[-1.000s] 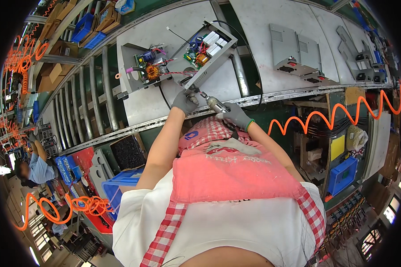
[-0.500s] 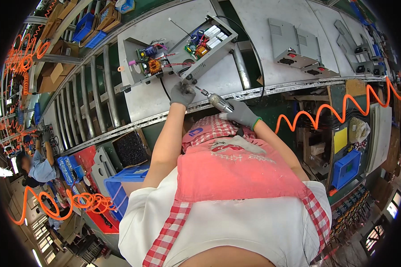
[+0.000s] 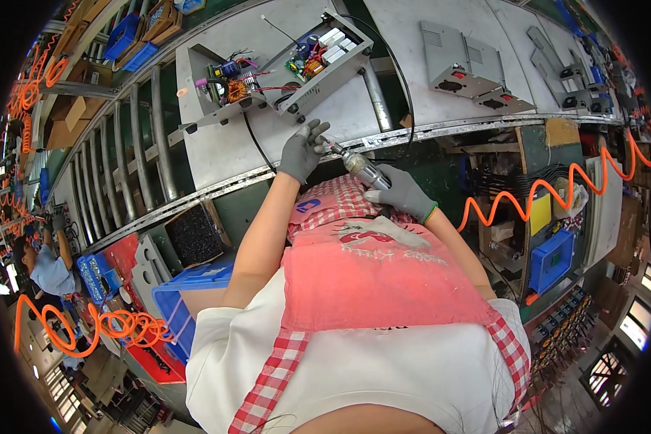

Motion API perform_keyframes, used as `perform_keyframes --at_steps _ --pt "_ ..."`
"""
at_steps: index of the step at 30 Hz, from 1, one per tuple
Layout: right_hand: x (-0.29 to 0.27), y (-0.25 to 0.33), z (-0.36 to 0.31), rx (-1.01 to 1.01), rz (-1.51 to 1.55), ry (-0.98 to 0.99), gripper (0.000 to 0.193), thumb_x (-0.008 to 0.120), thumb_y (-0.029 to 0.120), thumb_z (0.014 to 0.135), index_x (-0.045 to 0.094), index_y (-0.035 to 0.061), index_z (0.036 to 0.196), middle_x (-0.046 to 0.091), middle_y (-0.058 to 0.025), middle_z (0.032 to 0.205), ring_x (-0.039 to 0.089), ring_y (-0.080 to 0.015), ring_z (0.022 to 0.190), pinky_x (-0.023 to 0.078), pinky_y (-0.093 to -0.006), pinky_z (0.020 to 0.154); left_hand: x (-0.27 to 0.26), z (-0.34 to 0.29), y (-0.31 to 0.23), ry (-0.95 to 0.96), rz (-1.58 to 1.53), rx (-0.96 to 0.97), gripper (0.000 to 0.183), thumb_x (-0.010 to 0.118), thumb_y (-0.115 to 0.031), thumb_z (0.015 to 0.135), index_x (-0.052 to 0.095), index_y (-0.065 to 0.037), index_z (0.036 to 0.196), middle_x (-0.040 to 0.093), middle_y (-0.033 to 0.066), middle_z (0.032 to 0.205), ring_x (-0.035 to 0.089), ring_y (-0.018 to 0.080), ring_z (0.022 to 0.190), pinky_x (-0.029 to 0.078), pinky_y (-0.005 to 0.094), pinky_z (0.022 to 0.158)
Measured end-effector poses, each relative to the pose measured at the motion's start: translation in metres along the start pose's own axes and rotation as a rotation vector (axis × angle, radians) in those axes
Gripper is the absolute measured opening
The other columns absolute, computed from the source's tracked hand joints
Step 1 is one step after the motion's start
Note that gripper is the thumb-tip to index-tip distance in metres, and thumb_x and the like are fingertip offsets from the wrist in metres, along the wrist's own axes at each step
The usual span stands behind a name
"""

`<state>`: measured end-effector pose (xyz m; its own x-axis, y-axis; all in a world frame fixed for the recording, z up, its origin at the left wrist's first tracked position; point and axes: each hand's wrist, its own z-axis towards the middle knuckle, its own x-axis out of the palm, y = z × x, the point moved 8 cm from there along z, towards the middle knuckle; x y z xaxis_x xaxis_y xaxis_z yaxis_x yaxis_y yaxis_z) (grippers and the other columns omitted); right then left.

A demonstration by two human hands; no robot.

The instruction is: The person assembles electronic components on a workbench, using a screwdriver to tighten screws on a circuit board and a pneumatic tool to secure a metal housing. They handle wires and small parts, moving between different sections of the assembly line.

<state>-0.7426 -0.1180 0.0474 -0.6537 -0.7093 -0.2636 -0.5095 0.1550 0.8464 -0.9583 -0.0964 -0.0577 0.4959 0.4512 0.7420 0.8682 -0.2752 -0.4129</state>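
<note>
In my right hand (image 3: 406, 192) is a silver power screwdriver (image 3: 365, 171), its bit pointing up and left. My left hand (image 3: 304, 153), in a grey glove like the right one, is raised beside the bit tip. Its fingers are bent together; anything between them is too small to make out. Just beyond it lies an opened grey metal chassis (image 3: 325, 85) with a circuit board, white blocks and coils inside. Red wires run from there to a metal panel (image 3: 224, 112) carrying a copper-coloured coil and another board.
Grey metal housings (image 3: 459, 61) lie farther right on the bench. Metal rollers (image 3: 159, 137) are at the left. An orange coiled hose (image 3: 557, 188) hangs at right. Blue bins (image 3: 173, 304) and a box of small black parts (image 3: 195, 235) stand at lower left. Another person (image 3: 50, 267) works far left.
My left hand has drawn back from the chassis corner, and its fingers have lifted. The screwdriver stays in my right hand, close to the left fingers. The whole view has shifted slightly.
</note>
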Motion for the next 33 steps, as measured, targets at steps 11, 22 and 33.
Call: perform_keyframes --at_steps 11,22,33 --pt "-0.043 -0.004 0.015 0.078 0.213 0.088 0.043 0.073 0.026 0.072 0.054 0.0008 0.101 0.062 -0.0077 0.072 0.06 -0.0129 0.05 0.048 -0.0265 0.046 0.027 0.024 0.014 -0.215 0.27 -0.011 0.032 0.047 -0.033 0.097 0.051 -0.001 0.101 0.062 0.0112 0.09 0.043 0.0069 0.051 0.034 0.0191 0.041" --pt "-0.111 -0.013 0.048 0.047 0.15 0.196 0.049 0.074 0.028 0.071 0.053 0.0024 0.107 0.062 -0.006 0.073 0.063 -0.0136 0.052 0.049 -0.0262 0.046 0.071 0.067 0.026 -0.28 0.17 0.06 0.035 0.057 -0.036 0.092 0.057 -0.001 0.096 0.047 -0.0012 0.067 0.035 0.0043 0.05 0.031 0.0183 0.044" --pt "-0.152 -0.018 0.06 0.116 0.072 0.266 0.054 0.076 0.036 0.07 0.054 0.0024 0.105 0.062 -0.0081 0.078 0.064 -0.0156 0.059 0.051 -0.0295 0.055 0.098 0.079 0.025 -0.352 0.343 0.171 0.035 0.059 -0.035 0.091 0.059 0.0 0.09 0.046 -0.002 0.064 0.032 0.0046 0.046 0.028 0.0194 0.042"
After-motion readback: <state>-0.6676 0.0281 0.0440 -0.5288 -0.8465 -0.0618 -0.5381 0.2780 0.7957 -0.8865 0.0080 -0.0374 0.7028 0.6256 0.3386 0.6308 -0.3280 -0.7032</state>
